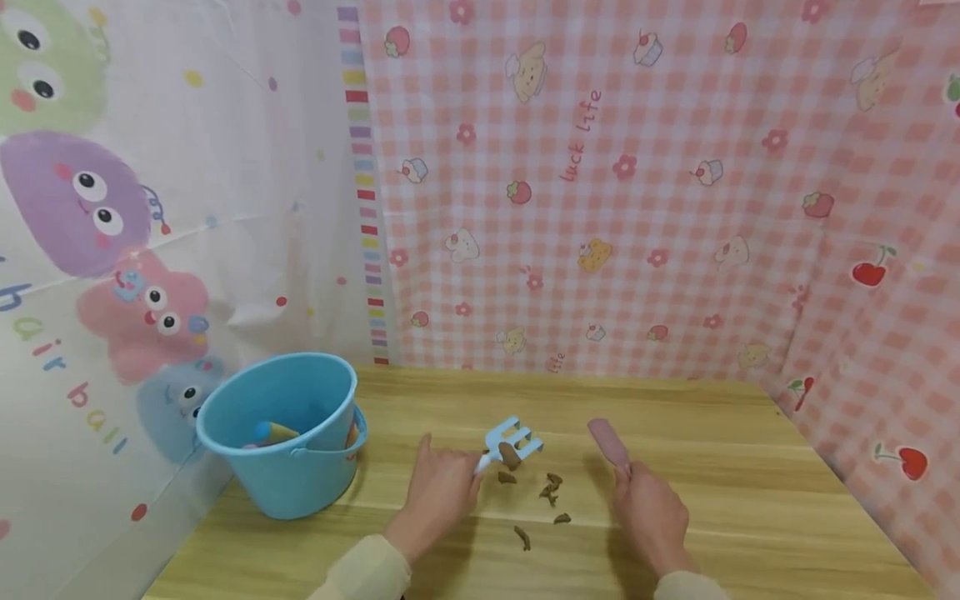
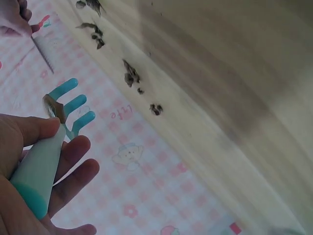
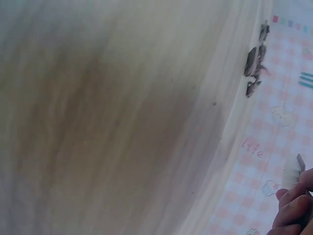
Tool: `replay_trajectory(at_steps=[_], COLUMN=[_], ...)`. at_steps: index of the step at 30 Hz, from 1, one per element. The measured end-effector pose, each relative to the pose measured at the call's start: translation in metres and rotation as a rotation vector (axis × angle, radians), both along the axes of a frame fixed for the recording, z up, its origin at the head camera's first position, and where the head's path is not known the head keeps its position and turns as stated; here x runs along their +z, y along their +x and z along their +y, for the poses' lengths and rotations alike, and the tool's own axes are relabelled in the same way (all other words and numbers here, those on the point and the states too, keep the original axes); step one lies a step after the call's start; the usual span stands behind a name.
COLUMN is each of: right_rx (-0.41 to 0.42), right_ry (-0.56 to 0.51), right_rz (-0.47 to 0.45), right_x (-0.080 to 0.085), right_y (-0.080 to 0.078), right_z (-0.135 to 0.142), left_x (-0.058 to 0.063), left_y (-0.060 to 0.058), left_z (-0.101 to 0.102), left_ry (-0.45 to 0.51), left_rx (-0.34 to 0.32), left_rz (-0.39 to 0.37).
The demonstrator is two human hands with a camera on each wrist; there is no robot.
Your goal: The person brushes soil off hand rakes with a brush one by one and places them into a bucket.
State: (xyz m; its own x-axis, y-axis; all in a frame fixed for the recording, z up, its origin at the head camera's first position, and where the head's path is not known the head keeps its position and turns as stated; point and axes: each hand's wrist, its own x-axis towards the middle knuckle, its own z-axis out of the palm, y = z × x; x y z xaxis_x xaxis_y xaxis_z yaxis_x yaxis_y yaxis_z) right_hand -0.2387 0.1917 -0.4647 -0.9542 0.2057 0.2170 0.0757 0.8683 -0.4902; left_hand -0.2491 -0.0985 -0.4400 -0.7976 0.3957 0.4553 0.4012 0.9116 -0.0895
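In the head view, my left hand (image 1: 442,492) grips a small toy hand rake (image 2: 76,103) with light blue tines. The left wrist view shows its white handle, with a teal end, lying across the palm under the thumb. A brown clump (image 1: 509,455) sits at the base of the tines. Several dark brown pieces (image 1: 522,537) lie scattered on the table between the hands. To their right, my right hand (image 1: 651,515) grips a flat-bladed tool (image 1: 607,442), pinkish in the head view, its blade pointing up and left. That hand covers the handle.
A light blue bucket (image 1: 300,483) stands on the left of the wooden table (image 1: 750,500), with some toy-like items inside, one blue-tipped. A pink checked cloth (image 1: 570,292) hangs behind the table, and a white cartoon-print cloth (image 1: 247,167) hangs at the left.
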Motion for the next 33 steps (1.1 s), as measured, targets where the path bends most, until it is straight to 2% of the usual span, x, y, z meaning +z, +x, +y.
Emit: replay_trajectory(at_steps=[4, 7, 13, 17, 23, 28, 33], right_rx=[0.011, 0.045, 0.167, 0.255, 0.349, 0.390, 0.405], right_ry=[-0.006, 0.000, 0.024, 0.049, 0.065, 0.091, 0.121], right_rz=[0.013, 0.038, 0.127, 0.194, 0.243, 0.269, 0.274], right_x=[0.003, 0.006, 0.010, 0.011, 0.015, 0.015, 0.012], right_y=[0.006, 0.011, 0.019, 0.023, 0.028, 0.030, 0.031], right_z=[-0.007, -0.015, -0.036, -0.050, -0.063, -0.070, -0.073], left_x=[-0.004, -0.007, -0.011, -0.010, -0.011, -0.013, -0.016], left_y=[0.008, 0.012, 0.018, 0.022, 0.023, 0.024, 0.027], left_z=[0.003, 0.005, 0.007, 0.006, 0.006, 0.008, 0.009], left_ry=[0.007, 0.040, 0.067, 0.051, 0.031, 0.030, 0.006], left_rx=[-0.016, -0.032, -0.058, -0.062, -0.061, -0.069, -0.084], left_rz=[0.013, -0.010, -0.048, -0.061, -0.060, -0.054, -0.013])
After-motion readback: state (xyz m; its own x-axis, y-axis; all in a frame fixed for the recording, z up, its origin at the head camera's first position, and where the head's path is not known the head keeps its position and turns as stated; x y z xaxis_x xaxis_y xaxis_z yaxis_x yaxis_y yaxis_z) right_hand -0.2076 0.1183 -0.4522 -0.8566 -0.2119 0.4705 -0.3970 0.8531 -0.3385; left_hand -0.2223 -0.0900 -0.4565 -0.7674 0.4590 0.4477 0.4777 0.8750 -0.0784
